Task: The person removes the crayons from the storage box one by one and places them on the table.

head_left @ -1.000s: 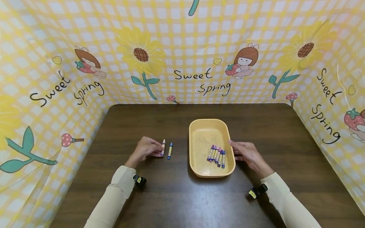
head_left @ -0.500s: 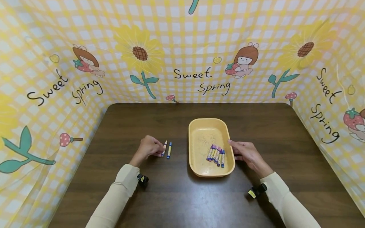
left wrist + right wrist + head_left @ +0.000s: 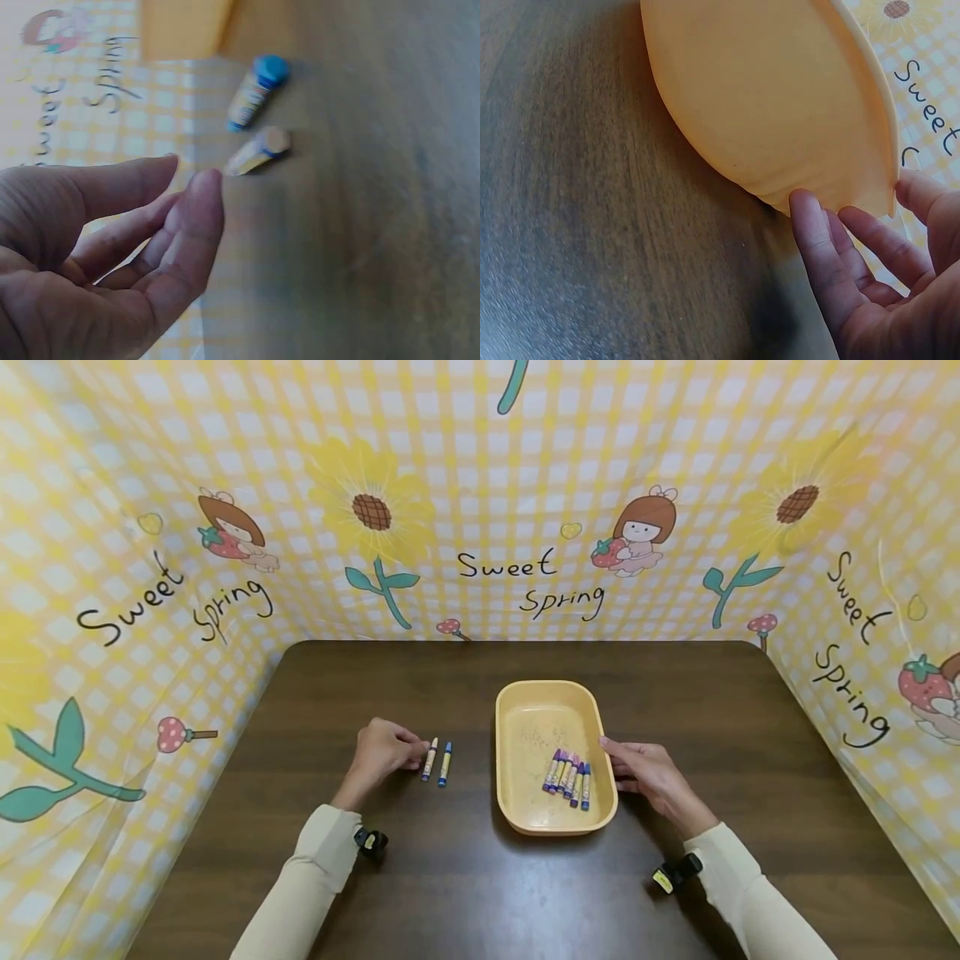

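Observation:
My left hand (image 3: 384, 753) is just left of a pale peach crayon (image 3: 430, 760) with a blue-and-white wrapper. In the left wrist view its thumb and fingers are bent and apart, with nothing between them. A blue crayon (image 3: 445, 765) lies parallel to the pale one, a small gap to its right. My right hand (image 3: 654, 774) holds the right side of a yellow plastic tray (image 3: 512, 810); its thumb is on the rim and its fingertips (image 3: 804, 201) touch the outer wall. Several purple, pink and blue crayons (image 3: 568, 779) lie side by side in the tray.
A dark brown wooden table (image 3: 375, 685) carries everything. A yellow checked cloth (image 3: 480, 485) with printed flowers and lettering rises around its back and sides. Each wrist wears a small black camera, such as the left wrist camera (image 3: 371, 842).
My left hand has set the pale crayon down alongside the blue one, let it go and drawn back slightly left. The right hand stays at the tray; the head view has shifted a little.

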Tool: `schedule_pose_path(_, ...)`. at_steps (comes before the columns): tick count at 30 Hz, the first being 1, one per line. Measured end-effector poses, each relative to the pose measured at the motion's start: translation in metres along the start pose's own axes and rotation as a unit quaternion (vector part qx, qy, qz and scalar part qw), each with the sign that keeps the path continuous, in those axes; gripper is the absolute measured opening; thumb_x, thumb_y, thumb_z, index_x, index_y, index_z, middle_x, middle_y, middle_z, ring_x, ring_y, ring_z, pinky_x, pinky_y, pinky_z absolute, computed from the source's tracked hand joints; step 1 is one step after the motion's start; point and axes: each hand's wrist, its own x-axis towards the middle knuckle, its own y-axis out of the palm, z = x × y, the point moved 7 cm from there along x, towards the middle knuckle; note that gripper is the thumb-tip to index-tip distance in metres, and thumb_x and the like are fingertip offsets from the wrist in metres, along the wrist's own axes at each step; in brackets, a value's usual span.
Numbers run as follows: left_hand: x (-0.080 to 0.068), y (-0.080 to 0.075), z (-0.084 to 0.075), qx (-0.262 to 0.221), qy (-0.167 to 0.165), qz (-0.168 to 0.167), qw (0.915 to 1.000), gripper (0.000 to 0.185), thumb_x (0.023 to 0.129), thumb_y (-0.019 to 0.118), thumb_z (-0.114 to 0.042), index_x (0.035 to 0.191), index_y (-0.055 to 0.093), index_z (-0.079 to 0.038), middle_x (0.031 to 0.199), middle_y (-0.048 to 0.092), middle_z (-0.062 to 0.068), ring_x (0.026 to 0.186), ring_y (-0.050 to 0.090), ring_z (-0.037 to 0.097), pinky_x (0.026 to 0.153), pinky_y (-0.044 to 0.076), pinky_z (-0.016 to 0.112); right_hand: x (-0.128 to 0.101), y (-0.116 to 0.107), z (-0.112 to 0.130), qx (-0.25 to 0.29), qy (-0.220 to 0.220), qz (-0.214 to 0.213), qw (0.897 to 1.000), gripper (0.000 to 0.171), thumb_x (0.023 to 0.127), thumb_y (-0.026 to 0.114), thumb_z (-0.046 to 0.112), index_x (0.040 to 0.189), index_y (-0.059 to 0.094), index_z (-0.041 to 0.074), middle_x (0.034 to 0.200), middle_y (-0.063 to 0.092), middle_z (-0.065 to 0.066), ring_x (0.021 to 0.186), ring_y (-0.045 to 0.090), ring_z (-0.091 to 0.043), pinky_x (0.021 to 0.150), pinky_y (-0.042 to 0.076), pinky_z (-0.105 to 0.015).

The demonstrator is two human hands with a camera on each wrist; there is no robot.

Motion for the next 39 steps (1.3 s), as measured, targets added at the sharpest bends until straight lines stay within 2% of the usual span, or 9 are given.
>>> schedule_pose_path(3,-0.005,-0.004,-0.003,-0.08,0.008,-0.011,0.9967,0.019,0.087,0.081,-0.015,0.093,0.079,0.002,0.086,0.078,0.017,0.066,0.076,0.021,0.073,0.065,0.042,-0.001,-0.001,-0.001,0.001,-0.002,-0.004,1.0,0.059,0.095,0.07,0.041,0.127,0.063,-0.007,0.09,0.076,0.0,0.082,0.071,-0.01,0.07,0.063,-0.027)
schedule_pose_path(6,-0.009,0.0,-0.008,-0.161,0.007,0.001,0.987,0.023,0.088,0.08,-0.014,0.099,0.077,0.006,0.095,0.077,0.023,0.071,0.077,0.023,0.079,0.064,0.047,-0.001,-0.002,-0.001,0.002,-0.006,-0.004,1.0,0.058,0.095,0.07,0.041,0.127,0.063,-0.008,0.09,0.076,0.0,0.081,0.071,-0.01,0.07,0.063,-0.028)
schedule_pose_path(11,-0.016,0.012,-0.017,-0.224,0.008,0.024,0.9742,0.028,0.089,0.079,-0.015,0.103,0.075,0.009,0.096,0.076,0.025,0.077,0.078,0.027,0.084,0.062,0.05,-0.001,0.0,-0.001,0.001,-0.008,-0.001,1.0,0.057,0.095,0.071,0.041,0.125,0.064,-0.007,0.09,0.076,-0.001,0.081,0.071,-0.01,0.069,0.063,-0.028)
schedule_pose_path(16,-0.021,0.028,-0.032,-0.28,0.019,0.046,0.9589,0.032,0.091,0.076,-0.013,0.107,0.071,0.014,0.087,0.076,0.022,0.073,0.077,0.025,0.082,0.063,0.048,-0.001,0.001,-0.003,-0.004,-0.003,-0.005,1.0,0.056,0.095,0.071,0.041,0.123,0.066,-0.006,0.089,0.076,0.0,0.081,0.071,-0.011,0.07,0.063,-0.028)
schedule_pose_path(20,-0.023,0.037,-0.047,-0.291,0.035,0.05,0.9549,0.031,0.092,0.073,-0.012,0.105,0.071,0.016,0.082,0.076,0.019,0.07,0.076,0.023,0.082,0.063,0.049,-0.001,0.002,-0.004,-0.001,-0.005,-0.006,1.0,0.056,0.095,0.07,0.041,0.124,0.066,-0.006,0.089,0.076,0.0,0.081,0.071,-0.01,0.07,0.063,-0.028)
schedule_pose_path(24,-0.025,0.043,-0.063,-0.298,0.055,0.041,0.9522,0.025,0.093,0.07,-0.011,0.1,0.073,0.013,0.084,0.076,0.021,0.073,0.076,0.026,0.083,0.063,0.05,0.0,0.003,-0.005,0.004,-0.01,-0.002,1.0,0.056,0.095,0.07,0.041,0.124,0.065,-0.007,0.089,0.077,-0.001,0.081,0.071,-0.011,0.07,0.063,-0.028)
schedule_pose_path(30,-0.026,0.054,-0.08,-0.318,0.077,0.034,0.9443,0.025,0.095,0.064,-0.01,0.102,0.074,0.012,0.09,0.076,0.024,0.075,0.076,0.026,0.077,0.065,0.043,0.001,0.002,-0.006,0.007,-0.007,-0.004,1.0,0.054,0.095,0.071,0.041,0.123,0.067,-0.005,0.089,0.077,-0.001,0.081,0.072,-0.011,0.07,0.063,-0.029)
schedule_pose_path(39,-0.028,0.074,-0.092,-0.314,0.075,0.061,0.9446,0.022,0.093,0.07,-0.015,0.092,0.076,0.007,0.084,0.075,0.022,0.07,0.075,0.021,0.077,0.065,0.044,0.0,0.002,-0.004,0.008,-0.011,-0.005,1.0,0.056,0.095,0.071,0.041,0.124,0.066,-0.006,0.091,0.077,-0.002,0.081,0.072,-0.011,0.07,0.063,-0.029)
